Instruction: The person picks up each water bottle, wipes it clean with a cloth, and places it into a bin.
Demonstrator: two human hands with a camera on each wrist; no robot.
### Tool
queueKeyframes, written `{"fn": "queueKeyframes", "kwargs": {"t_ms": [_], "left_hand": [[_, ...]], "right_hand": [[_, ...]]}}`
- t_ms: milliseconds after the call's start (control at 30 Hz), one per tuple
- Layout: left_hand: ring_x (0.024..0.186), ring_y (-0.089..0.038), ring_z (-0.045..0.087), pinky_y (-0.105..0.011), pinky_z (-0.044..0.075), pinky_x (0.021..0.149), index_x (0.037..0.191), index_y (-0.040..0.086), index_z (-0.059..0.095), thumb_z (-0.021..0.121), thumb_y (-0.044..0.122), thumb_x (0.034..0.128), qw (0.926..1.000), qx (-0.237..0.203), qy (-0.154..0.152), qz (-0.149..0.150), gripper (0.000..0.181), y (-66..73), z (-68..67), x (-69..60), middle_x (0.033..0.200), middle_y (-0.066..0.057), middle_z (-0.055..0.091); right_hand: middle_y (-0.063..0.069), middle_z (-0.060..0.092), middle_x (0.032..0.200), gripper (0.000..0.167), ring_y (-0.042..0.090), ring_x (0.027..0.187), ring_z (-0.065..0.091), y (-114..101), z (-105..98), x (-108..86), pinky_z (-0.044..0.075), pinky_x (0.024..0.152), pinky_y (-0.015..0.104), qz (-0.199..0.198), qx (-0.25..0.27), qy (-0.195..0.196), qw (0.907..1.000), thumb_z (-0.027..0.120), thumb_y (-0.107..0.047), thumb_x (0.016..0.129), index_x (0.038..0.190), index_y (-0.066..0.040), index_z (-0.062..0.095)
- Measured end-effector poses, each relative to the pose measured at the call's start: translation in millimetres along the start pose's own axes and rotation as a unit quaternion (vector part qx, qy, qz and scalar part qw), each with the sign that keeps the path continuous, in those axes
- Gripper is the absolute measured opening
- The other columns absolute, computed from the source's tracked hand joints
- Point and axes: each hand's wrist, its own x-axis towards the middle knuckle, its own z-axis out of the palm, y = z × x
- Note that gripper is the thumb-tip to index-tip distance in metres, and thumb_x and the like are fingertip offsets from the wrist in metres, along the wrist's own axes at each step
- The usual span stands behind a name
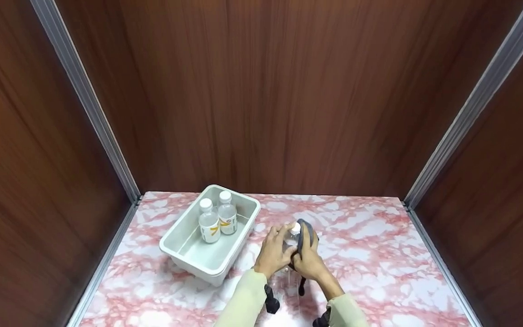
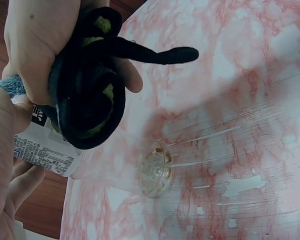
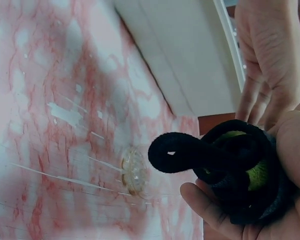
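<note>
My left hand grips a clear bottle with a white cap, its printed label showing in the left wrist view. Against the bottle's right side my right hand holds a bunched dark grey cloth. A black looped cord with green patches behind it hangs from the bundle. Both hands are close together over the table. In both wrist views a clear ridged disc appears beyond the cloth; whether it is the bottle's base I cannot tell. Fingers hide much of the bottle.
Left of the hands stands a pale grey bin holding two upright white-capped bottles. The table has a red and white marbled surface with scratches. Brown wood panels enclose the back and sides.
</note>
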Motion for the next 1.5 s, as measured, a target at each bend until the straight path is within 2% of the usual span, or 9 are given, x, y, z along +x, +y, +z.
{"fn": "queueKeyframes", "kwargs": {"t_ms": [67,133,367,600,700,867,1033,1300,1500], "left_hand": [[0.104,-0.026,0.064,-0.043,0.055,0.093,0.142,0.019,0.052,0.079,0.015,0.0805,1.0000,-0.001,0.001,-0.001,0.067,0.4,-0.5,-0.2,0.115,-0.013,0.063],[0.101,-0.025,0.063,-0.042,0.055,0.092,0.142,0.018,0.053,0.079,0.016,0.0813,1.0000,0.000,0.002,-0.001,0.067,0.5,-0.8,-0.4,0.114,-0.013,0.062],[0.100,-0.025,0.064,-0.042,0.055,0.091,0.142,0.018,0.053,0.080,0.017,0.0804,0.9998,0.007,0.014,0.010,0.067,1.0,-2.3,-1.3,0.111,-0.012,0.062],[0.103,-0.026,0.064,-0.043,0.055,0.093,0.142,0.018,0.053,0.080,0.015,0.0800,0.9999,-0.004,0.008,0.005,0.068,2.0,-1.8,-2.2,0.113,-0.012,0.061],[0.102,-0.025,0.063,-0.043,0.055,0.093,0.143,0.018,0.053,0.080,0.016,0.0800,1.0000,-0.003,0.007,0.006,0.068,1.8,-1.3,-3.1,0.114,-0.013,0.061],[0.101,-0.026,0.063,-0.042,0.055,0.092,0.143,0.016,0.053,0.079,0.016,0.0791,0.9997,-0.001,0.014,0.017,0.069,0.7,0.8,-2.4,0.113,-0.013,0.061],[0.103,-0.027,0.064,-0.043,0.055,0.092,0.140,0.015,0.054,0.080,0.015,0.0777,0.9994,0.005,0.024,0.024,0.068,-0.5,2.9,-1.6,0.113,-0.014,0.062],[0.102,-0.027,0.065,-0.042,0.056,0.092,0.141,0.017,0.053,0.079,0.015,0.0781,0.9997,0.011,0.019,0.009,0.068,0.3,2.6,-1.9,0.113,-0.013,0.062],[0.102,-0.027,0.065,-0.042,0.056,0.091,0.141,0.016,0.054,0.079,0.013,0.0774,0.9996,0.009,0.021,0.017,0.069,0.2,2.0,-2.2,0.114,-0.013,0.062]], "right_hand": [[0.054,-0.005,0.150,0.092,0.056,0.096,0.061,0.8,0.2,-0.2,0.057,0.065,0.045,-0.005,-0.003,0.000,1.0000,0.054,0.009,0.079,0.157,0.004,0.004],[0.054,-0.006,0.149,0.092,0.049,0.080,0.066,1.2,0.3,-0.7,0.056,0.062,0.044,-0.002,-0.002,-0.005,1.0000,0.053,0.009,0.080,0.157,0.003,0.003],[0.055,-0.004,0.149,0.090,0.067,0.113,0.054,5.0,2.9,-2.2,0.058,0.079,0.055,-0.036,0.003,0.009,0.9993,0.054,0.010,0.079,0.154,0.007,0.005],[0.049,-0.005,0.154,0.093,0.064,0.116,0.055,7.4,6.3,-5.2,0.059,0.083,0.055,-0.035,0.005,0.015,0.9993,0.053,0.011,0.077,0.156,0.007,0.004],[0.048,-0.005,0.155,0.093,0.066,0.126,0.045,7.9,6.9,-6.2,0.056,0.091,0.060,-0.035,0.012,0.014,0.9992,0.053,0.012,0.077,0.155,0.008,0.003],[0.045,-0.003,0.157,0.093,0.067,0.143,0.014,11.8,9.8,-7.0,0.044,0.103,0.069,-0.045,0.029,0.028,0.9982,0.052,0.015,0.075,0.154,0.010,0.003],[0.040,0.000,0.159,0.093,0.063,0.145,0.007,16.1,13.9,-8.5,0.036,0.110,0.071,-0.047,0.036,0.028,0.9978,0.052,0.014,0.074,0.153,0.012,0.004],[0.051,-0.002,0.150,0.091,0.062,0.138,0.021,22.8,18.6,-12.6,0.048,0.099,0.064,-0.030,0.017,0.012,0.9993,0.053,0.009,0.076,0.151,0.015,0.001],[0.050,-0.005,0.151,0.092,0.064,0.140,0.013,29.3,23.8,-16.7,0.046,0.100,0.067,-0.006,0.022,-0.014,0.9996,0.052,0.009,0.075,0.151,0.014,-0.001]]}}
